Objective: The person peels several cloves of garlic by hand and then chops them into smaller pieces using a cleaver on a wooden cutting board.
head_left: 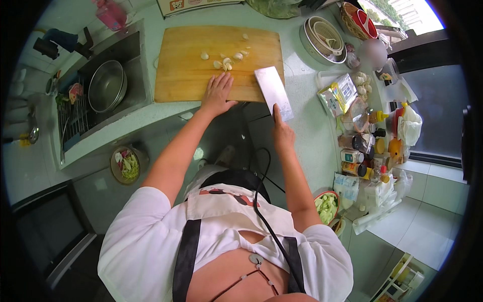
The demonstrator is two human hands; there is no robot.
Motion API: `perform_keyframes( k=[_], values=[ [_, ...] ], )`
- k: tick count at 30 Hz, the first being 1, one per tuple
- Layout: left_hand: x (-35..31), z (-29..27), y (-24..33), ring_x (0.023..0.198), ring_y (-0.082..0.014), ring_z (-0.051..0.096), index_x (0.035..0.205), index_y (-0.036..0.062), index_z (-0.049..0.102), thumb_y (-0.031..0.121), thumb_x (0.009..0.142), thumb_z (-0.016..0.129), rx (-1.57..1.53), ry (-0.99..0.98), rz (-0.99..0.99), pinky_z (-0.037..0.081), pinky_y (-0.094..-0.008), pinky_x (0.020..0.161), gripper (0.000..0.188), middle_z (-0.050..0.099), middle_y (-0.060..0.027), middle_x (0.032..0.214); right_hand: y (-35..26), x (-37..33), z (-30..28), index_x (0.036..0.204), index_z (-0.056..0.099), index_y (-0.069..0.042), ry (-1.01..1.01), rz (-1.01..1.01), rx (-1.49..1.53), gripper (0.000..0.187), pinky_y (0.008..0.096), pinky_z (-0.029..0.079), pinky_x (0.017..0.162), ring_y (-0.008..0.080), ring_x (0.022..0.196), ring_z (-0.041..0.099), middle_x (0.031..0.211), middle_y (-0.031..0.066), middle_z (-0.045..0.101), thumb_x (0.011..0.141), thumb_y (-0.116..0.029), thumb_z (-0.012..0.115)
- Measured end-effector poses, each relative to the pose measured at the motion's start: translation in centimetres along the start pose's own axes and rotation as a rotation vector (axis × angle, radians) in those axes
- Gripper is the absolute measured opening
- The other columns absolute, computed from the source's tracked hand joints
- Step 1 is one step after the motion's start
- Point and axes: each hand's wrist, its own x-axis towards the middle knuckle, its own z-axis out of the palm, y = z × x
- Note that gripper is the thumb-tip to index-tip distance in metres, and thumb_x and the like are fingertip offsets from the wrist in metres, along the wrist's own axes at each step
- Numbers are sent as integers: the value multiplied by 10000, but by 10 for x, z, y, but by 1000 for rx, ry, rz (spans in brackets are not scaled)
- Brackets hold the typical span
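My right hand (pixel 283 133) is wrapped round the handle of a cleaver (pixel 274 93), whose broad blade reaches over the right edge of a wooden cutting board (pixel 186 48). Several garlic cloves (pixel 238 56) lie scattered on the board, some bunched near its middle. My left hand (pixel 219 93) rests flat on the board's near part, fingers stretched out, fingertips just short of the nearest cloves. Nothing shows in its grasp.
A sink (pixel 133 65) with a metal bowl (pixel 107 86) is at left. Below it stands a bin (pixel 115 173) with scraps. Stacked colanders (pixel 322 38), seasoning bottles (pixel 352 156) and a bowl of cut green vegetable (pixel 326 207) line the right counter.
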Motion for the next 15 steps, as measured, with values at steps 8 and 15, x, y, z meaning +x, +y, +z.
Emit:
perform_keyframes(
  k=[8,15],
  values=[
    [-3,4,-2,1283,-260,265,1285,47,357,373,635,718,-10,-15,-15,178,-434,1063,812,345,-111,1353,-4,1,-31,1363,252,-321,185,-33,369,743,439,438,532,373,618,581,764,191,613,720,-45,504],
    [-7,1,3,1280,-275,265,1282,38,364,350,629,725,-65,-51,-31,190,-437,1057,809,339,-127,1354,18,4,7,1366,199,-368,-107,11,48,748,462,434,565,401,664,584,746,218,596,749,-42,467]
  ],
)
